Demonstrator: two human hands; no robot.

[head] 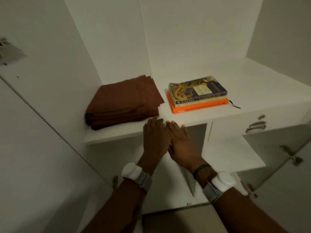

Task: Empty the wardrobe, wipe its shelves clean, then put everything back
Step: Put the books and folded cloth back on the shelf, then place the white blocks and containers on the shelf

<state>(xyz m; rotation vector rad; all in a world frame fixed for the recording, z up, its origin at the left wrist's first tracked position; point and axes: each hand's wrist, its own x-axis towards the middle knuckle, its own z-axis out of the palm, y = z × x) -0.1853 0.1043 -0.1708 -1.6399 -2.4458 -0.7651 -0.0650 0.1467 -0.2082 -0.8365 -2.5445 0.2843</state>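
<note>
Wardrobe [185,39]: white interior, open to the head view; the upper shelf [117,134] carries two groups of items, well apart from each other.

Left group: a stack of folded brown cloth [124,101], lying flat near the left inner wall, folded edges toward the front.

Right group: a dark blue book [197,89] with a gold dragon on its cover, lying flat on an orange book [200,106], spines toward the front; a dark ribbon marker [235,105] trails from the orange book onto the shelf.

Left hand [156,137]: palm down, fingers [154,123] straight and close together, tips over the front edge of the shelf just beside the cloth stack; it holds nothing.

Right hand [180,142]: palm down, fingers [175,127] straight and close together, tips at the same edge; it holds nothing; its inner edge lies against the left hand. Contact between fingertips and shelf cannot be told.

Each wrist carries a white round unit [132,171] on a grey strap.

Below the shelf at right: a white drawer [235,127] with a metal handle [255,126]; beneath it, a lower shelf [235,153].
</note>
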